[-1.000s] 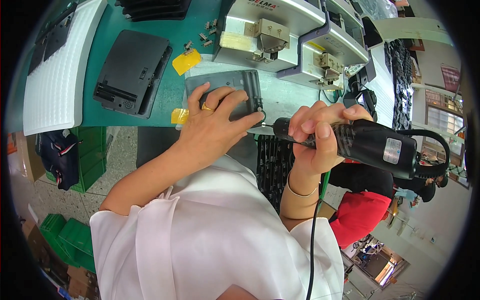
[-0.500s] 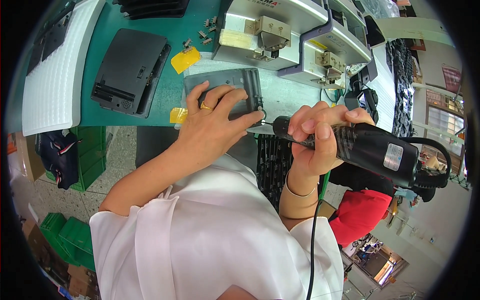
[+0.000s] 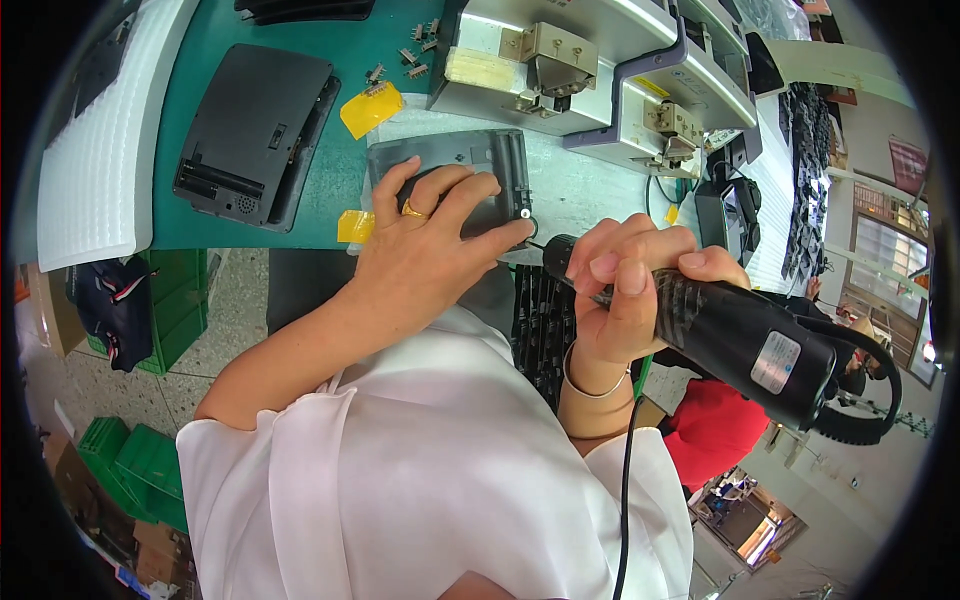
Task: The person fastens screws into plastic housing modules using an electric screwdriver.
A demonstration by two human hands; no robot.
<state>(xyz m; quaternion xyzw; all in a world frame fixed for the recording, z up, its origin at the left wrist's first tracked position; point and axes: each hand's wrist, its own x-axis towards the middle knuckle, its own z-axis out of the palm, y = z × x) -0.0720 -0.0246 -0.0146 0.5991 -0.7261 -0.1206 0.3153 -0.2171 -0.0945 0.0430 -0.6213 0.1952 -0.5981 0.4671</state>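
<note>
My left hand (image 3: 432, 232) is pressed flat on the grey panel (image 3: 455, 175) at the surface (image 3: 300, 215) edge, right hand (image 3: 625, 290) gripping the screwdriver (image 3: 735, 340); panel seems light, stiff, slippery plastic, so I'd pin it near that corner.

White rectangular label (image 3: 777, 361) on black screwdriver body (image 3: 735, 340)
</note>
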